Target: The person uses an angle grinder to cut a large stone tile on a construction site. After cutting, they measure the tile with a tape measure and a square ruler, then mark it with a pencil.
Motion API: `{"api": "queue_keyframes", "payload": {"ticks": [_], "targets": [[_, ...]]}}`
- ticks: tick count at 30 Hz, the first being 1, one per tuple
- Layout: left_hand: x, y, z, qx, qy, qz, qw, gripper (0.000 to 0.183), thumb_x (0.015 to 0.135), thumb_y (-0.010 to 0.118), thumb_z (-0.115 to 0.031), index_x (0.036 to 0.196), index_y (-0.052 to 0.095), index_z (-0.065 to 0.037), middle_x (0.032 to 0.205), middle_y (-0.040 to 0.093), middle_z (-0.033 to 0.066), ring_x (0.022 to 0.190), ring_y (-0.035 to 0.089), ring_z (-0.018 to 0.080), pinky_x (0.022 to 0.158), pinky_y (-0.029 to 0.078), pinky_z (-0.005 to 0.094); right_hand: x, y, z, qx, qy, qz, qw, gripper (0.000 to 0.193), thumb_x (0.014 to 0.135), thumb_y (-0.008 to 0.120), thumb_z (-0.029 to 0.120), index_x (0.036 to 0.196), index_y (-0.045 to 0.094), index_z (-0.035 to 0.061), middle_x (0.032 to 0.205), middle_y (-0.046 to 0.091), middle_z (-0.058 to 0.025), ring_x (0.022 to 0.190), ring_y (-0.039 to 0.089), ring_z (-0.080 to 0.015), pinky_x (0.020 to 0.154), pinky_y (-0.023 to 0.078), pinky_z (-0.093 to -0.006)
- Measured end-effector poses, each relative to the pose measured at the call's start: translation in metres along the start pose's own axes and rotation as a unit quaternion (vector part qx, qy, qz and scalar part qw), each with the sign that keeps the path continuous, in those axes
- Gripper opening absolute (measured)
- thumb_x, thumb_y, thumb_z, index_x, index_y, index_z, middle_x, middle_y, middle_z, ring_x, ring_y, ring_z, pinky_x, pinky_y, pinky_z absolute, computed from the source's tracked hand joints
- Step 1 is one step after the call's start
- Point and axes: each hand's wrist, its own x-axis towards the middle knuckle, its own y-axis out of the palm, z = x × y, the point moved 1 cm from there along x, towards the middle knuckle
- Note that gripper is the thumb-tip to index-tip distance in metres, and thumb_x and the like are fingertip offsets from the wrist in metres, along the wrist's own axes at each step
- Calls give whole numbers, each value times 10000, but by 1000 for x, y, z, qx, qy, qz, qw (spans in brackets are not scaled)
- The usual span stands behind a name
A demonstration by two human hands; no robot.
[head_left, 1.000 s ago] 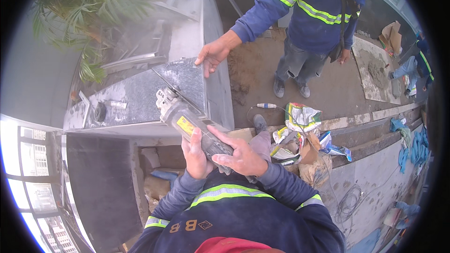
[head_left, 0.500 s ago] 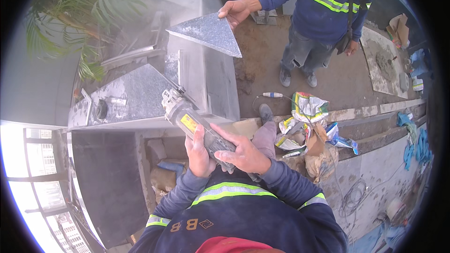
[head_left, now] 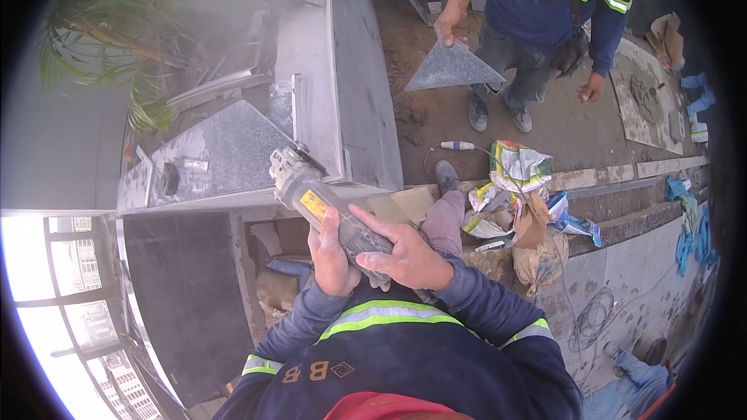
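Observation:
A dusty grey angle grinder point(head_left: 314, 204) with a yellow label is held in both my hands, its disc end pointing up and to the left. My left hand point(head_left: 332, 260) is wrapped round the body from the left. From the right, my right hand point(head_left: 408, 258) grips the rear part, its index finger stretched along the casing. Just beyond the grinder's head lies a grey stone slab point(head_left: 229, 144) on a ledge. A co-worker's hand point(head_left: 451, 22) holds a triangular piece of grey stone point(head_left: 454, 70) by its top corner, apart from my tool.
A low grey wall point(head_left: 362, 109) runs away from me beside the slab. Torn bags point(head_left: 517, 167) and a crumpled sack point(head_left: 538, 260) lie at right, near a cable connector point(head_left: 457, 145). A coiled cable point(head_left: 593, 327) rests on the paving. Palm leaves point(head_left: 148, 54) hang at the far left.
The co-worker has drawn the triangular stone piece to the right and lower, away from above the wall. The dust has thinned. My hands keep the same grip on the grinder.

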Motion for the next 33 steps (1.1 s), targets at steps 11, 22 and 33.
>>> {"api": "queue_keyframes", "payload": {"ticks": [11, 22, 33], "targets": [[0, -3, 0, 8, -3, 8, 1000, 419, 1098, 495, -362, 1329, 524, -14, 1164, 647, 133, 1007, 688, 243, 840, 583, 393, 0, 1, 1, 29, 24, 15, 999, 786, 964, 711, 154, 1627, 323, -9, 1214, 686, -157, 1016, 622, -118, 918, 497, -292], [1, -14, 9, 5, 3, -10, 1000, 390, 1093, 511, -374, 1268, 540, -27, 1070, 661, 108, 909, 700, 229, 779, 592, 388, -3, 4, -3, -53, -46, -10, 998, 808, 964, 734, 209, 1633, 329, 5, 1198, 696, -95, 1035, 584, -87, 949, 492, -273], [3, -17, 13, 7, 5, -8, 1000, 403, 1090, 523, -379, 1286, 516, -27, 1087, 651, 121, 915, 703, 243, 766, 603, 401, -3, 3, -4, -63, -67, -18, 996, 805, 967, 730, 209, 1631, 328, -3, 1161, 700, -95, 1008, 604, -100, 937, 501, -285]]}}
